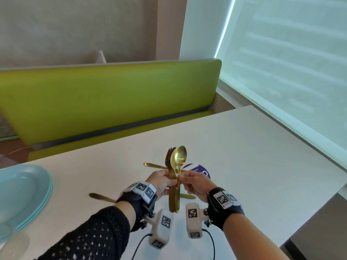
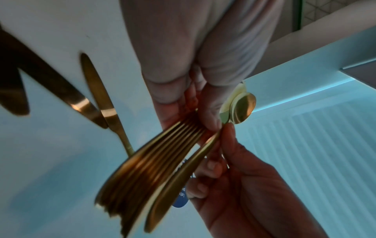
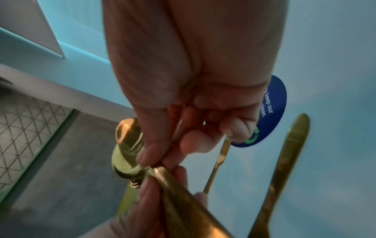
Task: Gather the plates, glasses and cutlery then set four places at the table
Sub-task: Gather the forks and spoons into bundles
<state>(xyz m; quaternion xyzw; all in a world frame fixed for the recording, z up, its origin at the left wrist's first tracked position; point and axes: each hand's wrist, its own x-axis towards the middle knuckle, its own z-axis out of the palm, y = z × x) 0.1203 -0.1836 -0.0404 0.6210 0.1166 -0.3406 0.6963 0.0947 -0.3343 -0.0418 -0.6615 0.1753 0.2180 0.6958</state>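
Observation:
A bundle of gold forks and spoons (image 1: 173, 184) stands upright above the white table (image 1: 253, 166). My left hand (image 1: 171, 180) grips it round the handles. My right hand (image 1: 181, 178) pinches the handle of the rightmost spoon (image 1: 180, 156), which is fanned slightly away from the rest. In the left wrist view the spoon's handle (image 2: 183, 177) is split from the bundle (image 2: 150, 173). The right wrist view shows my thumb and forefinger (image 3: 154, 154) on it below the bowl (image 3: 126, 145). Three gold knives (image 1: 155, 166) (image 1: 102, 197) (image 1: 187, 196) lie on the table under my hands.
A stack of pale blue plates (image 1: 24, 194) sits at the table's left edge. A round purple sticker (image 1: 199, 170) lies flat just beyond my right hand. A green bench (image 1: 105, 102) runs along the far side, and a blinded window (image 1: 291, 62) along the right.

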